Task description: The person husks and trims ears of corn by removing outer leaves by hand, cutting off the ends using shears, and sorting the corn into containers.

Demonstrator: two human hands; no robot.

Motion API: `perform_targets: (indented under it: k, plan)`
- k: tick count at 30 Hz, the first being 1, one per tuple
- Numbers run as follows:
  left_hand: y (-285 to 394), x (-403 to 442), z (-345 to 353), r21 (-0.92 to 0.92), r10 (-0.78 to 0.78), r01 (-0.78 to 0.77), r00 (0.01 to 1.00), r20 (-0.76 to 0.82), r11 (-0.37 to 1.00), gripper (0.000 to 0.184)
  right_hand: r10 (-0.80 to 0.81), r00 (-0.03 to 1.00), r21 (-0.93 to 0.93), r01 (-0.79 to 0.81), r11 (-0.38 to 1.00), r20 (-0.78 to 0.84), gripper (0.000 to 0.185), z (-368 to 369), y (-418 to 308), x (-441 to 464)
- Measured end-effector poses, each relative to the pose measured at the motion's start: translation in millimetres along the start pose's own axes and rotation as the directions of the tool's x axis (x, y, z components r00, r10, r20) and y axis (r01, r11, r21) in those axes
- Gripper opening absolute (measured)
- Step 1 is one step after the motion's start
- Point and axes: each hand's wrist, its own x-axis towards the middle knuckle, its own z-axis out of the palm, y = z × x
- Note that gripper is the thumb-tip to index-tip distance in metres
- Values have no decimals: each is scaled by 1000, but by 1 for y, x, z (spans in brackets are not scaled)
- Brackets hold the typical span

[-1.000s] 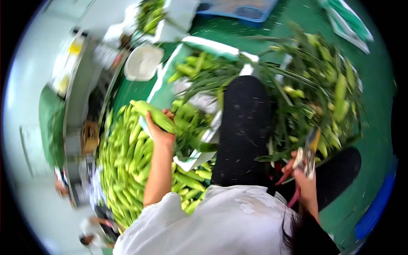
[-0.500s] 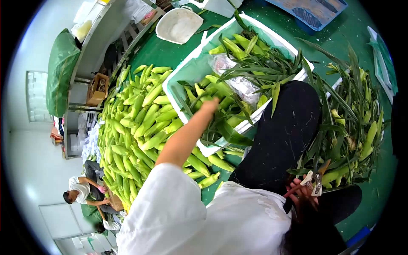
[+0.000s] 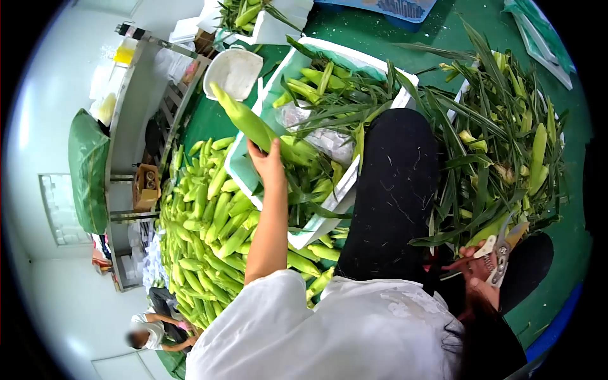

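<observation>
A green-husked ear of corn [image 3: 246,120] is gripped near its lower end by my left hand [image 3: 270,166], its tip pointing up and left above the box's edge. Below it, a white foam box [image 3: 303,238] lined with green plastic holds more corn, long leaves and a clear plastic bag [image 3: 329,134]. My right hand [image 3: 480,273] is wrapped around the handles of pruning shears [image 3: 500,254], low beside my knee. The shears' jaws look apart. Close above them lies a heap of cut leaves and husks [image 3: 500,145], with some ears among them.
A large pile of corn [image 3: 212,234] spreads over the green floor at left. A white basin [image 3: 233,73] and another box of corn [image 3: 244,16] stand beyond. Shelving [image 3: 120,171] runs along the left wall. Another person [image 3: 152,332] sits beside the pile at lower left.
My left hand has lifted an ear of corn out of the foam box. My right hand with the shears has shifted, and the blades show more plainly. The camera's view has turned.
</observation>
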Motion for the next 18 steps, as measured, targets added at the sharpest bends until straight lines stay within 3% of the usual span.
perform_targets:
  k: [2,4,6,7,9,10,12,14,16,18]
  plan:
    - [83,16,13,-195,-51,91,978,202,977,58,3,1000,-50,-2,999,25,82,6,-14,12]
    - [154,12,38,-418,-29,273,862,506,867,57,-70,997,-163,71,984,10,82,5,-17,24]
    - [170,8,63,-400,-16,529,617,787,748,66,-151,988,-328,133,935,-29,87,25,-28,31]
    - [183,0,79,-249,-74,597,463,883,762,74,-172,985,-414,164,895,17,86,31,-33,37]
    - [203,-44,117,-38,-165,520,338,926,853,92,-180,982,-516,182,837,54,86,33,-44,47]
    - [199,-62,131,-4,-133,539,216,967,842,91,-163,985,-534,168,829,56,86,32,-50,49]
    - [201,-93,147,177,-236,495,60,970,851,93,-190,978,-618,199,760,81,85,19,-60,56]
    - [199,-114,157,211,-219,312,-10,976,926,95,-230,971,-738,206,643,70,84,13,-80,54]
    - [200,-125,160,266,-249,238,-99,963,934,94,-298,953,-808,213,549,49,85,5,-89,53]
    - [212,-135,163,382,-346,214,-187,920,899,94,-339,933,-917,236,322,121,87,-4,-95,50]
